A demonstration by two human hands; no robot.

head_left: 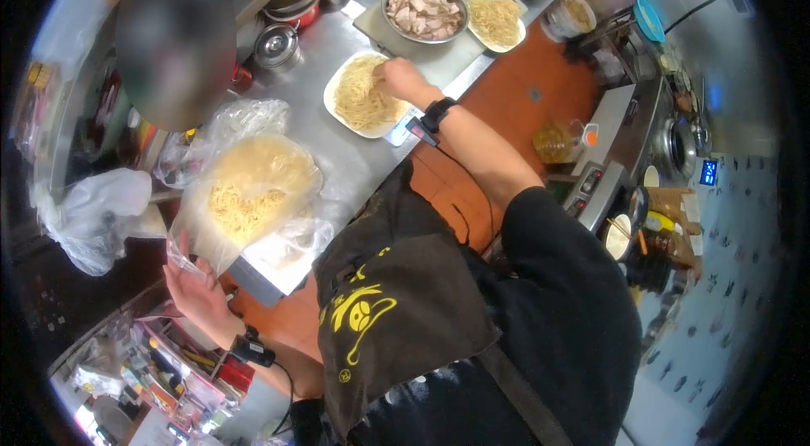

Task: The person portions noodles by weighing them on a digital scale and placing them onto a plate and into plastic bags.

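Note:
My right hand [407, 81] is over a white plate [332, 105], its fingers closed in a pinch on the noodles [363, 96] heaped there. The plate rests on what looks like a small scale [400, 131] near the counter's edge. At the lower left, my left hand [198, 290] grips the edge of a clear plastic bag [196, 245], holding its mouth apart. Inside the bag lies a large pile of noodles [245, 208]. My left fingertips are partly hidden behind the plastic.
A metal bowl of sliced meat [424, 11] and a second plate of noodles [496, 21] stand on a cutting board [371, 24]. A lidded steel pot [277, 46] is at the back of the counter. Behind me on the right are a jug of oil [553, 142] and a stove counter [603, 129].

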